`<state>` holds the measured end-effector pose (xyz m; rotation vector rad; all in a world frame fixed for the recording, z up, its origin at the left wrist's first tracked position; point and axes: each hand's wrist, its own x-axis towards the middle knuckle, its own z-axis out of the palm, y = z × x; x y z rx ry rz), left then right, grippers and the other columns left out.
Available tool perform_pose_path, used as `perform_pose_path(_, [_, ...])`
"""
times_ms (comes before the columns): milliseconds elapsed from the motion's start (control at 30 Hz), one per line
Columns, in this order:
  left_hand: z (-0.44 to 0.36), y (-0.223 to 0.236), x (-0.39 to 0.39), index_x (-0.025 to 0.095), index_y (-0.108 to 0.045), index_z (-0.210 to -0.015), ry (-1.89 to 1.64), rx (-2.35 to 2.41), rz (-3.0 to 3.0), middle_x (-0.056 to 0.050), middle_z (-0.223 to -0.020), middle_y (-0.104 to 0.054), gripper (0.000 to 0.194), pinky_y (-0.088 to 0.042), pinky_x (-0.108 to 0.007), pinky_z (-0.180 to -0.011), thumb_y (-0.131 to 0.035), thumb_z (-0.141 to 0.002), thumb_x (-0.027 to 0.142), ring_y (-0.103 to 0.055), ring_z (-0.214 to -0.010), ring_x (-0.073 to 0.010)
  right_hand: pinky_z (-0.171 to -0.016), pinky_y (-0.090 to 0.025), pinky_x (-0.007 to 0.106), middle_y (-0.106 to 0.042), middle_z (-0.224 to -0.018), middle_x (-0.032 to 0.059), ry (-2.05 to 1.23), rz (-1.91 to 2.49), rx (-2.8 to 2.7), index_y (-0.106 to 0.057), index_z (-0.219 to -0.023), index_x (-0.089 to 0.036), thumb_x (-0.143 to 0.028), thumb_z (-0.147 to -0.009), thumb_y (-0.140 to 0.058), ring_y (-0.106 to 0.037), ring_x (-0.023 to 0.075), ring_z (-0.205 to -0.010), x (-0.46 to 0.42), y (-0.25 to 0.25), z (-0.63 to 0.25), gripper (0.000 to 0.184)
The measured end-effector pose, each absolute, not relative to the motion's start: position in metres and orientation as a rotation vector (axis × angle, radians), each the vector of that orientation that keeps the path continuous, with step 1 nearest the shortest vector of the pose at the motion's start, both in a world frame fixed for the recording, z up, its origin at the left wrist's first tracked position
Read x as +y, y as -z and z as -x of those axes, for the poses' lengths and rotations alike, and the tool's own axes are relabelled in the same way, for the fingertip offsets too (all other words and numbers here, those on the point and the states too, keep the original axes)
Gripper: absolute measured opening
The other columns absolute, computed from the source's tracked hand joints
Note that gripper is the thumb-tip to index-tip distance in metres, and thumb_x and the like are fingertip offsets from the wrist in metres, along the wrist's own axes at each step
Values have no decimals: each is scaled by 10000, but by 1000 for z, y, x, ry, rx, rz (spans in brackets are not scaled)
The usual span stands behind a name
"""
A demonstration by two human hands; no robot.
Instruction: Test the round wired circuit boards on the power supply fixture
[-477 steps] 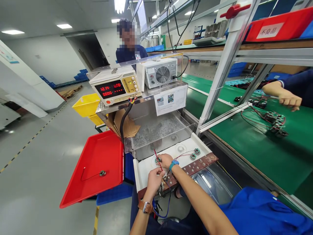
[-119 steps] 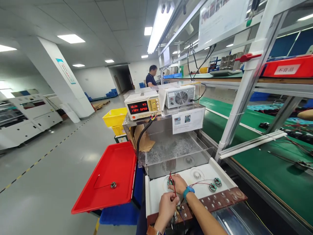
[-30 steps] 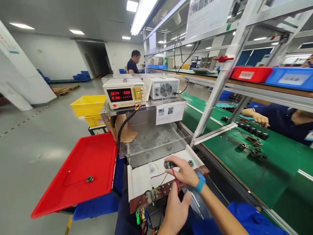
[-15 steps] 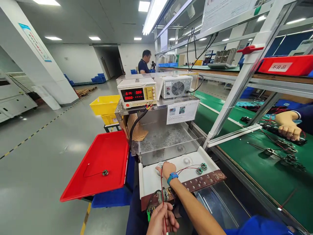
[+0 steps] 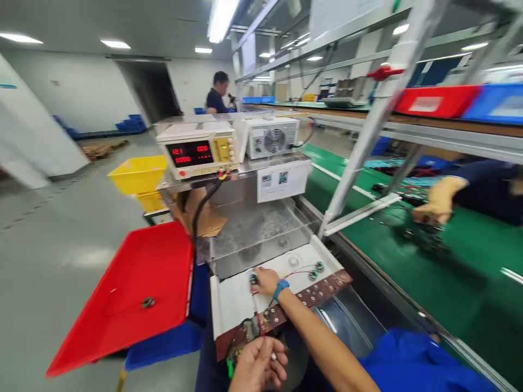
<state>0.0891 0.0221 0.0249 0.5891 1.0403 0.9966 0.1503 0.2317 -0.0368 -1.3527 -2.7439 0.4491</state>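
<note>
My right hand [image 5: 266, 281], with a blue watch at the wrist, pinches a small round motor [image 5: 254, 279] over the left part of a white tray [image 5: 229, 311]. Red wires [image 5: 257, 313] run down from this motor to my left hand [image 5: 261, 363]. The left fingers are closed on the wire end, where a small white connector [image 5: 273, 356] shows. Two more motors, a front one [image 5: 313, 275] and a back one [image 5: 319, 266], lie at the tray's right side with their wires pointing toward my right hand. A brown strip with metal studs [image 5: 322, 291] edges the tray's near side.
A red tray [image 5: 163, 272] at left holds one motor [image 5: 148, 302]. Ahead stands a power supply [image 5: 200, 149] with red digits, on a clear-walled stand. At right, a co-worker's hand [image 5: 437, 204] grips dark wired parts over a green belt [image 5: 469, 272].
The view has swung right, so everything sits further left. The motor now shows at my right fingertips. The supply's upper left reading has changed. The co-worker's hand has moved with the dark parts.
</note>
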Motion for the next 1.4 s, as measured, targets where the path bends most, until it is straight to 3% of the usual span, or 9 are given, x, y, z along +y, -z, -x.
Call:
perform_pose_path(67, [-79,-28,35,130,-682,-823,-1022,1172,-700,-73,-713,-687,581,-459,-241,-495,-681,-663,689,-613,-564,-150,-759,-475,276,-690,-1085,96,-436,1249,-2783,-605,-1091,-189,-458,-838,-611,-663,224,-961,237,43,-149,369])
perform_pose_path(267, [-63,-41,80,154,-683,-757,-1030,1503,-974,8,-554,-591,571,-431,-240,-511,-650,-642,712,-530,-533,-144,-724,-473,292,-703,-1024,119,-490,1326,-2741,-607,-1066,-165,-503,-839,-606,-664,239,-920,249,56,-147,407])
perform_pose_path(367, [-64,-43,95,168,-634,-660,-1092,1584,-1061,9,-556,-587,486,-422,-235,-536,-639,-676,654,-530,-543,-141,-725,-453,290,-704,-1025,120,-567,1365,-2733,-601,-1084,-171,-464,-833,-618,-659,246,-937,243,52,-150,386])
perform_pose_path(567, [-62,-19,118,167,-684,-706,-1090,1679,-1246,-29,-661,-692,301,-453,-272,-654,-601,-712,456,-605,-644,-175,-707,-402,276,-711,-978,90,-669,1377,-2706,-584,-1101,-202,-426,-838,-599,-655,235,-913,244,52,-152,346])
perform_pose_path(700, [-69,-3,117,174,-692,-655,-1053,1682,-1248,-29,-670,-715,262,-466,-275,-695,-603,-719,412,-637,-679,-185,-685,-373,270,-709,-964,81,-674,1404,-2682,-571,-1107,-207,-442,-818,-620,-649,228,-894,241,53,-153,376])
perform_pose_path(1400, [-67,23,118,167,-688,-689,-906,1813,-1251,-45,-663,-722,276,-398,-256,-585,-599,-720,426,-626,-628,-188,-730,-381,273,-706,-976,74,-746,1439,-2627,-574,-1113,-205,-440,-802,-631,-644,228,-922,238,48,-153,394])
